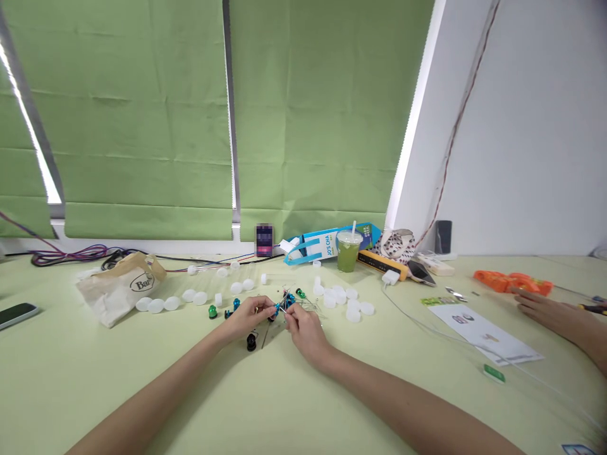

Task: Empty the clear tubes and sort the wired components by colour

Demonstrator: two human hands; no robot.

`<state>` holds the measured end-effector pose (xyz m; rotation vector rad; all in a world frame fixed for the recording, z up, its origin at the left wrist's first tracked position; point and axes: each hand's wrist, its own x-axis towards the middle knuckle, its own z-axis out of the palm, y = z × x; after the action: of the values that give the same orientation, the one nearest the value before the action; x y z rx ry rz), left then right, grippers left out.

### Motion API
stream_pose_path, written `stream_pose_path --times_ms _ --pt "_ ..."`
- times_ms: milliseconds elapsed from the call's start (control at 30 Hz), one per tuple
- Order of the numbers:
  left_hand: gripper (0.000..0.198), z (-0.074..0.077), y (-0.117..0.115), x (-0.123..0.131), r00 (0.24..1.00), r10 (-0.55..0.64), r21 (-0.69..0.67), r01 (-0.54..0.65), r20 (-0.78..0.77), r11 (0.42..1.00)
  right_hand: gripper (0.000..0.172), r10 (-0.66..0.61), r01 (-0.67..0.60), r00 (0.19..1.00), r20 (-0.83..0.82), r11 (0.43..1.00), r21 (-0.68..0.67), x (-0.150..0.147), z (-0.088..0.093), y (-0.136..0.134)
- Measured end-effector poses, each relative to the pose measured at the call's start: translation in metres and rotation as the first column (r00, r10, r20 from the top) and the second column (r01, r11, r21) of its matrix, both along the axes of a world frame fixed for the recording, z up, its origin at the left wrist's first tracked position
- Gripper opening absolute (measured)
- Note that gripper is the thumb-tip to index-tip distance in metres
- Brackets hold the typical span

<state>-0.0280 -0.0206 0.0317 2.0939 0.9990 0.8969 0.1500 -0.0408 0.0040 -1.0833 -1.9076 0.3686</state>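
Note:
My left hand (247, 316) is closed, thumb and fingers pinching a small shiny blue part (276, 309). My right hand (307, 333) meets it from the right, its fingertips closed on a thin silvery piece (283, 309); the fingers hide most of it. Just behind my hands lies a tangled heap of blue metallic parts (288, 298) with thin wires. Around them stand a black part (251, 342), a green part (213, 311) and another green part (300, 293). White round caps (339, 294) lie to the right, and more white caps (171, 303) to the left.
A cloth pouch (116, 291) lies at left, a phone (18, 315) beyond it. Behind are a green drink cup (349, 253), a blue-edged bag (308, 249) and an orange power strip (382, 264). A white cable (427, 327) crosses the right side. Another person's hand (545, 311) touches an orange packet (512, 282).

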Motion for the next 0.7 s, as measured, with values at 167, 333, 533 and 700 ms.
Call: stream_pose_path --times_ms 167,333,533,700 --pt "0.034 0.0001 -0.0018 0.0013 1.0 0.002 0.043 -0.001 -0.021 0.999 0.011 -0.034 0.018 0.991 -0.13 0.992 -0.121 0.0017 -0.0045 0.0057" --pt "0.035 0.0027 -0.0037 0.002 0.997 0.005 0.088 0.001 -0.076 0.996 0.009 -0.071 0.041 0.982 -0.175 0.985 -0.17 0.0019 -0.0083 0.0076" --pt "0.036 0.0016 -0.0036 0.0011 0.992 0.029 0.116 -0.015 -0.122 0.993 0.007 -0.137 0.112 0.983 -0.125 0.975 -0.19 0.0009 -0.0092 0.008" --pt "0.037 0.0016 -0.006 -0.0002 0.991 0.03 0.095 -0.017 -0.133 0.995 0.005 -0.185 0.168 0.98 -0.068 0.964 -0.208 -0.0004 -0.0059 0.0047"
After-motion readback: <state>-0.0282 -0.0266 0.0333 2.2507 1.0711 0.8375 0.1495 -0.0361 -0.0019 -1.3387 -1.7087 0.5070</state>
